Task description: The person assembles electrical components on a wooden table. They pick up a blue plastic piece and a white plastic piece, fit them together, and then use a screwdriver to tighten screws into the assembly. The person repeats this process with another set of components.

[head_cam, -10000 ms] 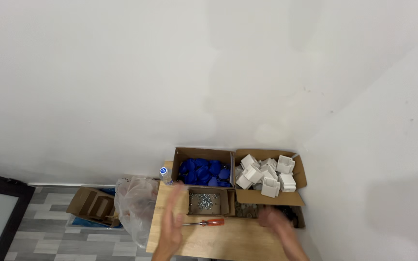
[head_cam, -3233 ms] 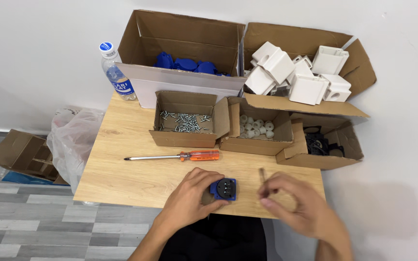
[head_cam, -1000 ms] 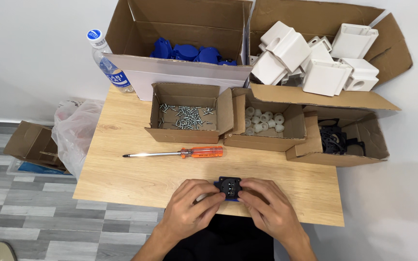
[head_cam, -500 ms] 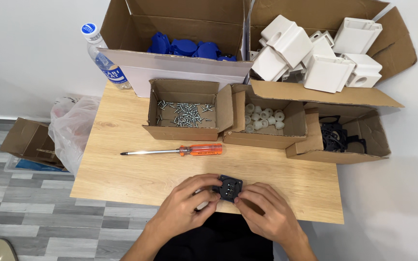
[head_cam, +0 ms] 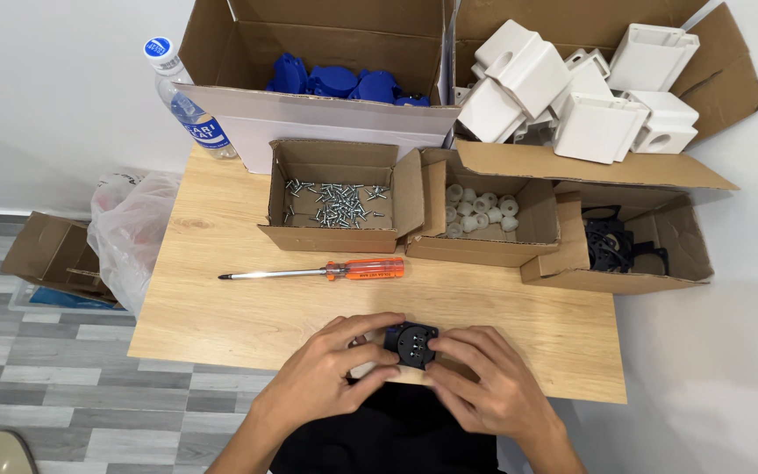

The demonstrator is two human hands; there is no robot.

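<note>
now a small black round plastic part with holes in its face [head_cam: 411, 342] is pinched between both hands at the near edge of the pale wooden table [head_cam: 221, 307]. the left hand [head_cam: 331, 373] is curled in from the left, thumb and fingertips closed on the part's left side; the right hand [head_cam: 484, 382] is closed on its right side, fingers bent over the rim. the part lies squarely between them, neither hand nearer. one orange-handled screwdriver [head_cam: 318, 271] is laid lengthwise left to right just beyond. five open cardboard boxes are counted, and one clear plastic water bottle with a blue cap [head_cam: 184, 101].
</note>
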